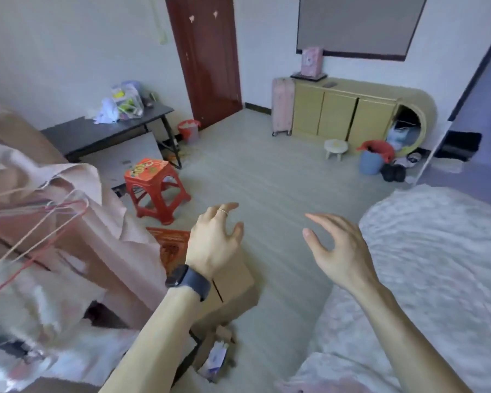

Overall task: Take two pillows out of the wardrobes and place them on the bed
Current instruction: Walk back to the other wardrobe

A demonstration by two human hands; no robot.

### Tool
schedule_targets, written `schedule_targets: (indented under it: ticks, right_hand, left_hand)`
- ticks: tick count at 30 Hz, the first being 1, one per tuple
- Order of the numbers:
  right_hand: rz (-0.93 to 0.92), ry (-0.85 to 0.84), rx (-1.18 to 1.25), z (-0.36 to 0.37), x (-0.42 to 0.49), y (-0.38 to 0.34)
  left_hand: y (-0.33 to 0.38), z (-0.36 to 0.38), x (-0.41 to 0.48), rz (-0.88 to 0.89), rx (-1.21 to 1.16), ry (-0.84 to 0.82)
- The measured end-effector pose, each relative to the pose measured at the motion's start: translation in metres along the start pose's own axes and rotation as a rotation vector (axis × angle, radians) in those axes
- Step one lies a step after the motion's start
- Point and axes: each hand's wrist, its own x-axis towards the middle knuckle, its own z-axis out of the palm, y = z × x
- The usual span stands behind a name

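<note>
Both hands out over the floor, empty. Left hand [214, 245], watch on wrist, fingers spread loose. Right hand [336, 251] likewise open, palm inward. Bed [437, 265] at 4 o'clock, white cover. No pillow in sight. Red stool [153, 188] at 10 o'clock, table [102, 131] beyond it.

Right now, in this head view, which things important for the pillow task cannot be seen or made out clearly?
- Pillows: none shows in the head view.
- Wardrobes: none clearly shows; the pink cloth and hangers at the left are blurred, and what they hang from is unclear.
- Bed: cut off by the right and bottom edges.
- Cabinet: its three doors are shut, so the contents are hidden.
- Left hand and right hand: both open, empty.
</note>
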Motion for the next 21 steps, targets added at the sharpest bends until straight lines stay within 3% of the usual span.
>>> schedule_targets:
  ticks: [11, 21]
  right_hand:
    - [0.269, 0.157, -0.194, 0.0, 0.138, 0.068]
    - [0.466, 0.399, -0.309, -0.05, 0.25, 0.134]
  left_hand:
    - [0.044, 0.064, 0.226, 0.302, -0.104, -0.19]
    - [0.158, 0.099, 0.407, 0.621, -0.205, -0.27]
